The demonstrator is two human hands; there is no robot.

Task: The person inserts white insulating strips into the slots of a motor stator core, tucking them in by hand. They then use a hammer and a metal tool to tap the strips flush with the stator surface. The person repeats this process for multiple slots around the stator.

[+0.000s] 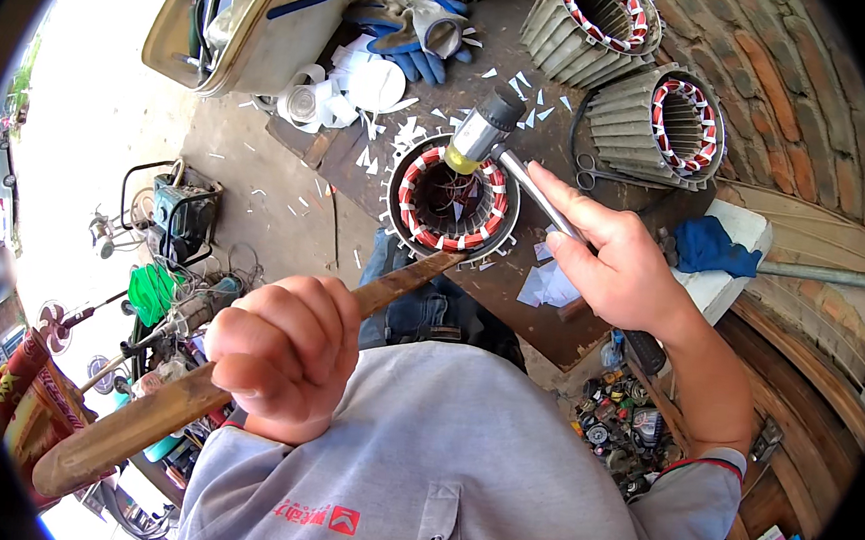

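My left hand (291, 350) is wrapped round a long wooden stick (130, 430), whose thin far end rests at the near rim of a motor stator (503, 237). The stator stands on end, with red windings and white insulation pieces ringing its dark bore; loose thin strands show inside. In my right hand (614, 263) is a mallet (485, 128) with a metal body, a black face and a yellow face. The fingers lie along its handle. Its yellow face hangs over the stator's far rim; whether it touches cannot be told.
Two more wound stators (579, 39) (678, 127) stand at the far right, near scissors (590, 171). Work gloves (409, 28), a tape roll (302, 103) and white paper scraps lie on the dark table (349, 169). A tool bin (267, 48) stands at far left, a blue cloth (710, 247) at right.
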